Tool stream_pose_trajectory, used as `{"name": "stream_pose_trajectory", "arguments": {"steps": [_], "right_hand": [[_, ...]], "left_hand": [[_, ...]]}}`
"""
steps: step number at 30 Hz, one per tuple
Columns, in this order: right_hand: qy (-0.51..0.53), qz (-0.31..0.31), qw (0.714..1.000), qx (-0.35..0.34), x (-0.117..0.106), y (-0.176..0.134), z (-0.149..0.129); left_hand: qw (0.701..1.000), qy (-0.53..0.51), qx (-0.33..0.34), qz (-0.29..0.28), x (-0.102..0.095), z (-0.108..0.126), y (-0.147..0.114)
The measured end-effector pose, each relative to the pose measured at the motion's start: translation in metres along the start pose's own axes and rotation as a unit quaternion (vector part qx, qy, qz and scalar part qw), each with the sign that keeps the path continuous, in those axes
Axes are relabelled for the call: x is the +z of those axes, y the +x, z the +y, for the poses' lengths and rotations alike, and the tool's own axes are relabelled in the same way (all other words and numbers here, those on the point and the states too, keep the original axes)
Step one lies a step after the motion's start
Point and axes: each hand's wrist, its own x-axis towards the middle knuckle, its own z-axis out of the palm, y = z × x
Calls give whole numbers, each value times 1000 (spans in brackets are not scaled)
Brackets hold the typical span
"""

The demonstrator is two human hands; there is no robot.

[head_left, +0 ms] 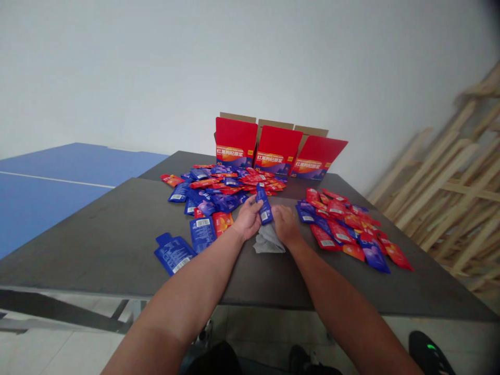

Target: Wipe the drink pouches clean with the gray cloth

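Observation:
A blue sachet [264,205] with a white barcode label stands tilted between my hands, over the middle of the table. My left hand [249,217] is closed on its left side, thumb across the front. Close by its right edge, my right hand [286,224] has its fingers curled round a crumpled grey cloth [269,240], which hangs below the sachet onto the table. The right fingertips are partly hidden. Left of my left hand lie a flat blue sachet [203,233] and an orange-red sachet [223,223].
Three open red cartons [236,141] stand at the back of the dark table [117,229]. A mixed heap of red and blue sachets [230,183] lies before them, another pile [344,221] at right. One blue sachet [174,253] lies front left. Wooden slats [457,192] lean at right.

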Motion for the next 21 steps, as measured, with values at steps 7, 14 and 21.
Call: {"name": "stream_pose_trajectory", "arguments": {"steps": [7, 14, 21], "right_hand": [[22, -29, 999, -21, -8, 4, 1], [-100, 17, 994, -25, -49, 25, 11], [-353, -127, 927, -14, -123, 28, 75]], "left_hand": [[997, 51, 43, -27, -1, -9, -1], [991, 117, -32, -54, -2, -8, -8], [982, 155, -68, -80, -4, -9, -7]]}}
